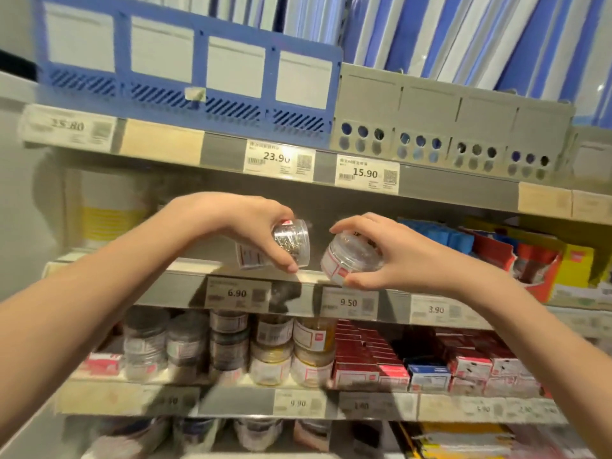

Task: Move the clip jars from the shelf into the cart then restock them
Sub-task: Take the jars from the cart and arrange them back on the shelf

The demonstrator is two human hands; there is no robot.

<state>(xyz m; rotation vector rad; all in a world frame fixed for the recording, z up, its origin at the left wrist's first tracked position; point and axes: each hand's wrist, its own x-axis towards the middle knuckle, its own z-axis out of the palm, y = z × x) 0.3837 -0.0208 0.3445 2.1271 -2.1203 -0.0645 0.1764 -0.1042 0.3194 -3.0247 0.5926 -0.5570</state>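
Observation:
My left hand [251, 223] grips a clear jar of silver clips [293, 241], tilted, with a white and red label at its lower left. Beside it my right hand [397, 256] holds a second clear clip jar [349, 258] by its lid and base, also tilted. Both jars hang just above the front edge of the middle shelf [185, 265], a short gap between them. The cart is out of view.
The shelf below carries several more clip jars [271, 346] and red and blue small boxes [430, 362]. Blue and red packs [516, 256] fill the middle shelf's right side. Overhead are a blue file rack [185, 71] and a grey one [453, 127]. Price tags line every shelf edge.

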